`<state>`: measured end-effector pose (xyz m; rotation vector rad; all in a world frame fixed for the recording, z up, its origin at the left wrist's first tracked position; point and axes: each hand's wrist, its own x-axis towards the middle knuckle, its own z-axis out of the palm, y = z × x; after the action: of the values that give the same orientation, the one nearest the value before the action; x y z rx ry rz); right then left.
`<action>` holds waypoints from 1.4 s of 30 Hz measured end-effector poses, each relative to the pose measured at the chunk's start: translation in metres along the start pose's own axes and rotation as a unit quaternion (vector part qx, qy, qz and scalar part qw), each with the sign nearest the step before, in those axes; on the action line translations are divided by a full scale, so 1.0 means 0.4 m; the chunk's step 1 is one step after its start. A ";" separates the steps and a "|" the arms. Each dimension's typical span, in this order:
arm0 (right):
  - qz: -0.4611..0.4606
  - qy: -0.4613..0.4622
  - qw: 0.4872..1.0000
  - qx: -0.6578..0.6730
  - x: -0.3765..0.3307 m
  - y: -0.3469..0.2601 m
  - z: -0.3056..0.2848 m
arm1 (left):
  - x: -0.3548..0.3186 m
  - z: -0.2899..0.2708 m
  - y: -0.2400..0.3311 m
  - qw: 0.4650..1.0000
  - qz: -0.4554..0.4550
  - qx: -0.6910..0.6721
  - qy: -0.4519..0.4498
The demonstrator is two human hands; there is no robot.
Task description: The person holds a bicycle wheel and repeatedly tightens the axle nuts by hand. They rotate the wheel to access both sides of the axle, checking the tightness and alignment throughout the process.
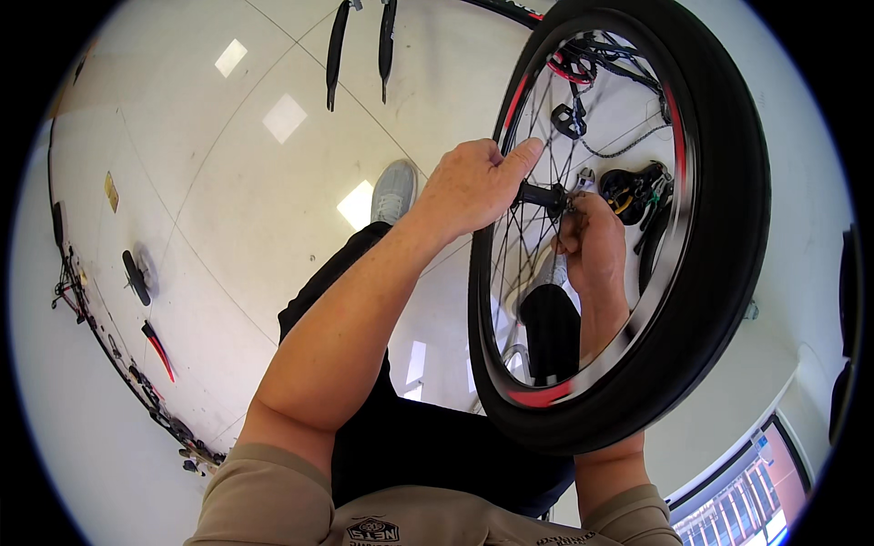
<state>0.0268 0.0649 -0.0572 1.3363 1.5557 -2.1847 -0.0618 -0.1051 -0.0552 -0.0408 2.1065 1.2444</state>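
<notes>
A bicycle wheel (719, 246) with a black tyre and a silver and red rim stands tilted before me. At its left edge is my left hand (473, 187), closed over the tyre and rim, its thumb reaching over the spokes; its other fingers are partly hidden. Thin dark spokes run to the black hub (543, 195) in the middle. My right hand (596, 241) shows through the wheel beyond the spokes. Its fingers are curled together at the right end of the hub, and what they pinch is too small to make out.
Behind the wheel lie a pedal (569, 118), a chain (628, 146) and a black and yellow bundle of parts (628, 193). Black fork legs (386, 55) lie at the top. On the left floor are a small dark wheel (137, 277) and a red and black strip (158, 350).
</notes>
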 end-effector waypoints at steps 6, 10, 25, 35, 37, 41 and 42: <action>-0.004 0.016 1.000 0.008 0.007 0.005 -0.003 | -0.002 0.002 0.008 1.000 -0.012 -0.004 -0.004; 0.003 0.020 1.000 0.000 0.016 0.004 -0.013 | 0.001 0.008 -0.002 1.000 -0.007 -0.020 -0.006; -0.055 -0.010 0.998 -0.007 0.014 0.012 -0.021 | -0.004 0.005 0.004 0.999 -0.024 -0.026 -0.029; -0.014 0.015 1.000 0.024 0.006 0.005 -0.001 | 0.002 0.012 -0.005 0.999 -0.020 -0.037 -0.010; -0.008 0.017 0.999 0.027 0.006 0.006 -0.002 | 0.007 0.013 -0.010 0.999 -0.028 -0.035 -0.018; 0.000 0.024 0.999 0.031 0.012 0.007 -0.008 | 0.003 0.009 0.007 0.997 -0.045 -0.047 -0.031; 0.001 0.027 0.999 0.029 0.014 0.008 -0.008 | 0.004 0.010 0.003 0.998 -0.036 -0.053 -0.025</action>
<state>0.0272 0.0681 -0.0638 1.4236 1.5200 -2.2278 -0.0614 -0.1006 -0.0565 -0.1298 1.9768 1.3004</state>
